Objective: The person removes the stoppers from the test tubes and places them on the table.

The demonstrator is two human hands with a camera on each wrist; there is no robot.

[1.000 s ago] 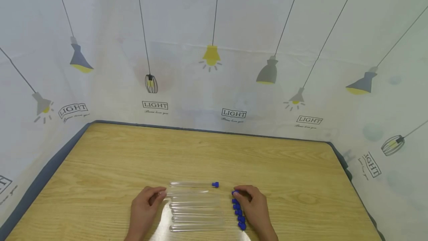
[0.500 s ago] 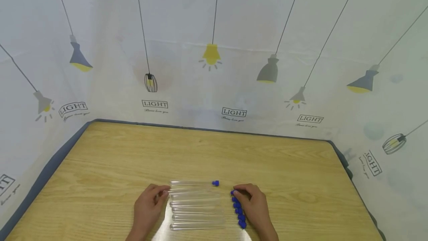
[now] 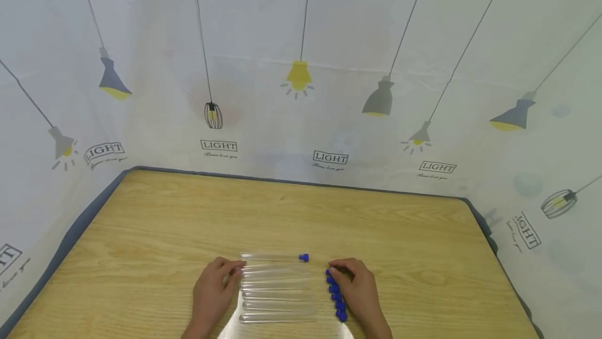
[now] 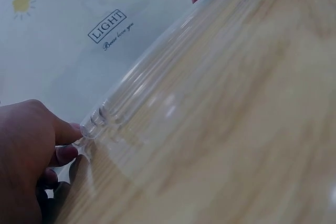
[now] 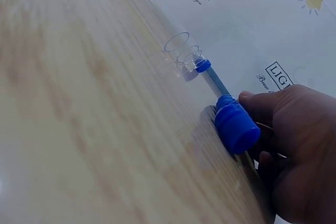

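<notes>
My left hand pinches the rounded end of a clear test tube, second from the far end of the row. In the left wrist view, thumb and finger of that hand are right at the tubes' rounded ends. My right hand pinches the farthest blue cap of a column, partly hidden by its fingers. The right wrist view has a nearer blue cap in front of that hand. The tube's open end faces the caps, with a gap between.
A test tube with a blue cap in its end lies at the far side. Several uncapped test tubes lie parallel nearer me, beside several loose blue caps. All are on the wood-grain table, with a lamp-print curtain behind.
My left hand has moved right with the test tube, bringing it in line with the other tubes' ends. The right hand stays almost still at the farthest cap.
</notes>
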